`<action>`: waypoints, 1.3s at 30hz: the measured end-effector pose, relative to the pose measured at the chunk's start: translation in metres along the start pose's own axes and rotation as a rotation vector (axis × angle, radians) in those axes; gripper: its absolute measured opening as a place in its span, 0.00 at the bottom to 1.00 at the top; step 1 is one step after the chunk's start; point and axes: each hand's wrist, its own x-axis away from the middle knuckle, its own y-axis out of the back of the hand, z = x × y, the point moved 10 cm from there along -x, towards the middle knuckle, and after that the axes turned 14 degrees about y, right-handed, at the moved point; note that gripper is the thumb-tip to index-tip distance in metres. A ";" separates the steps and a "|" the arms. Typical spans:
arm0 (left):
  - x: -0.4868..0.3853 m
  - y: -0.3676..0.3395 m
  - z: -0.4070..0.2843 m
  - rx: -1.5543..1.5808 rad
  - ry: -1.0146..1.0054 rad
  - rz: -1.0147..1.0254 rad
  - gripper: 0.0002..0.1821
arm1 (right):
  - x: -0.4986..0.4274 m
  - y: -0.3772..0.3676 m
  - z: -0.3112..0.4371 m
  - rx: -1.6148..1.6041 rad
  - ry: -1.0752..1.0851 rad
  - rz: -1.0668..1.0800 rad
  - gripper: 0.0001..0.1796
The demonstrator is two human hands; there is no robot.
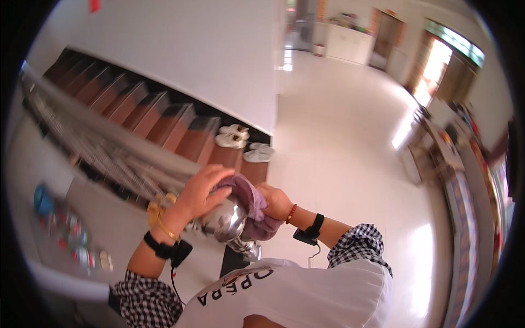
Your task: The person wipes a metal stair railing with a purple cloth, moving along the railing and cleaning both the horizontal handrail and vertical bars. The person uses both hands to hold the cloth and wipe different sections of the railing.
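Note:
A shiny metal ball (pixel 225 221) tops the newel post (pixel 246 247) at the foot of the staircase, close before me. My right hand (pixel 275 201) grips a purple cloth (pixel 262 227), which drapes over the far and right side of the ball. Over the ball's upper left, my left hand (pixel 205 192) is spread with its fingers apart. Its fingertips reach the edge of the cloth; whether the palm touches the metal cannot be told. The metal handrail (pixel 135 139) slopes up to the left from the post.
Stairs (pixel 164 127) with reddish-brown treads climb leftward along a white wall (pixel 184 53). Two pairs of light shoes (pixel 233 136) stand on the lowest steps. Plastic bottles (pixel 78 233) and a blue container (pixel 43 199) lie at lower left. Wooden furniture (pixel 439 143) lines the right.

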 end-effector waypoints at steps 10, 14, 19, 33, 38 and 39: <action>0.003 -0.041 0.003 0.164 -0.221 0.258 0.13 | 0.041 -0.011 0.023 0.460 -0.527 -0.195 0.22; 0.007 -0.047 0.000 0.210 -0.324 0.243 0.13 | 0.061 -0.022 0.039 0.591 -0.661 -0.248 0.14; 0.008 -0.051 0.002 0.208 -0.324 0.178 0.13 | 0.102 -0.044 0.072 0.633 -0.797 -0.385 0.13; 0.011 0.079 0.111 -0.672 -0.249 -0.457 0.20 | 0.265 0.026 0.048 0.458 -0.783 -0.730 0.28; 0.003 0.112 0.150 -0.801 -0.064 -0.504 0.16 | 0.226 -0.049 0.030 -0.078 -0.535 -1.101 0.34; 0.002 0.114 0.158 -0.834 -0.009 -0.507 0.15 | 0.223 -0.088 0.016 -0.313 -0.609 -1.235 0.34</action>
